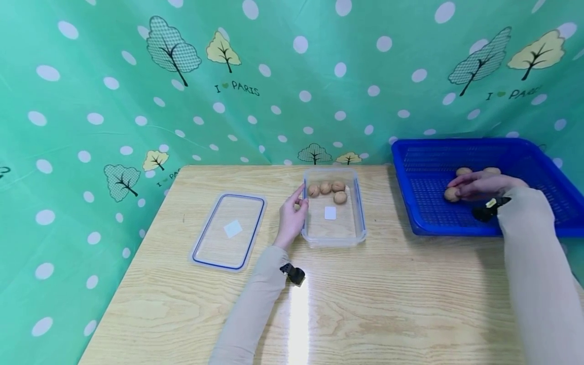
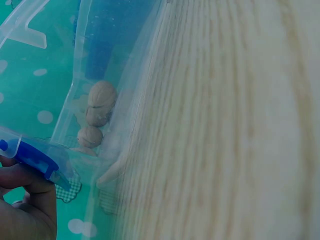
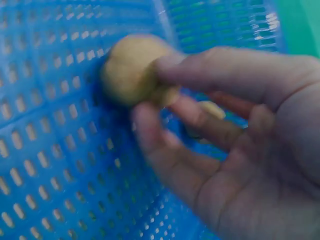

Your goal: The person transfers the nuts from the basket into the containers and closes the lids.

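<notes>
Our right grip (image 1: 484,185) pinches a walnut (image 1: 451,194) inside the blue basket (image 1: 449,229); the clear box (image 1: 343,227) lies well to its left, held by our left grip (image 1: 291,218).

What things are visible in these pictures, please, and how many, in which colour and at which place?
table: one, pale wood, below everything
cloth: green with white dots, trees and words, behind the table
box: one, clear with blue strips, centre back of table
lid: one, clear with blue line, left of box
basket: one, blue, right
walnuts: brown; four clearly seen in box, at least three in basket
squares: two, whitish, at box and lid
wrist devices: two, black, at wrists
sleeves: two, pale, on arms
left grip: one, bare, on box's left side
right grip: one, bare, pinching a basket walnut
</notes>
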A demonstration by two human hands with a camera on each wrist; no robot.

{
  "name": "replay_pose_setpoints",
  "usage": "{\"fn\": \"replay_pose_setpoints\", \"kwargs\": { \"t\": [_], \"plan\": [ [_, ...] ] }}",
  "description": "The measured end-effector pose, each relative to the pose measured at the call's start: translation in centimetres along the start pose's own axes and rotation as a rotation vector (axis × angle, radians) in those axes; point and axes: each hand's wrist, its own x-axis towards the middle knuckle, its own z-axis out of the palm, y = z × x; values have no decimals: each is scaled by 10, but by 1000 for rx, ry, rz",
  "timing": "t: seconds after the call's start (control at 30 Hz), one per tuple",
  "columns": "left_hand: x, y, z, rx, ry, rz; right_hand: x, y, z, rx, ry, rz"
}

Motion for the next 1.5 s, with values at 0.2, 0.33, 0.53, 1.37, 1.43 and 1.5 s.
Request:
{"fn": "replay_pose_setpoints", "kwargs": {
  "t": [0.2,0.33,0.53,1.37,1.43,1.5],
  "plan": [
    [1,2,0,5,-1,18,-3,-5,10,-51,256,50],
    [1,3,0,12,2,31,-7,-8,15,-97,349,123],
    [1,5,-1,4,-2,24,1,-11,7,-63,39,116],
    [-1,4,-2,3,-11,17,7,-34,33,-166,60,-169],
    [-1,3,-2,1,-14,14,8,-38,38,-197,96,-168],
    [-2,2,-2,-2,-18,8,9,-41,43,-234,127,-165]
  ]
}}
